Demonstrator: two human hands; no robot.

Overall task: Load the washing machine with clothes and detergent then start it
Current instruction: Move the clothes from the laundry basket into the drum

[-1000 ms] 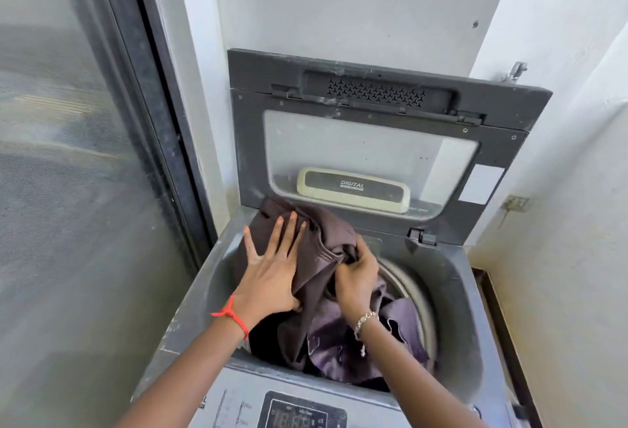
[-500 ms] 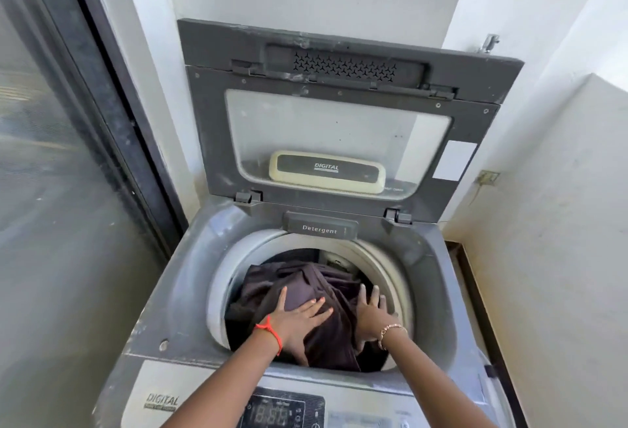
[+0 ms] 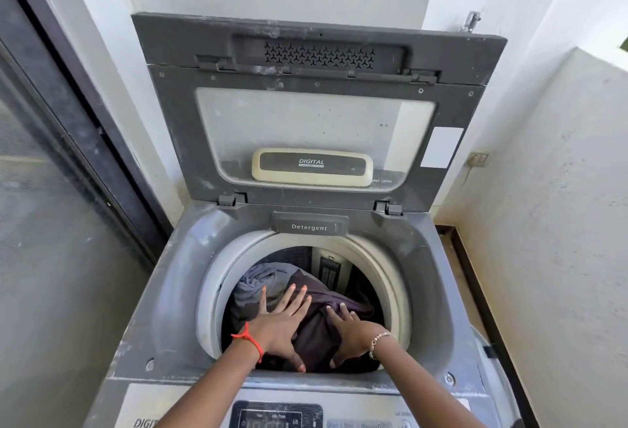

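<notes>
A grey top-loading washing machine [image 3: 176, 278] stands before me with its lid [image 3: 316, 111] raised against the wall. Inside the drum lies a dark brown garment [image 3: 319, 325], with a grey-blue cloth [image 3: 261, 278] behind it on the left. My left hand [image 3: 278, 325], a red thread at the wrist, rests flat on the brown garment with fingers spread. My right hand [image 3: 350, 332], with a bracelet, presses flat on the same garment beside it. A closed drawer marked Detergent [image 3: 309, 226] sits at the back rim. The control panel [image 3: 275, 415] with its display is at the bottom edge.
A dark-framed glass door [image 3: 68, 155] runs along the left. A white wall [image 3: 550, 223] closes in the right side, with a narrow floor gap [image 3: 469, 278] beside the machine. The rear wall stands right behind the lid.
The brown garment went from held above the rim down into the drum. Both hands followed it down and now lie flat on it. The view has shifted closer to the drum.
</notes>
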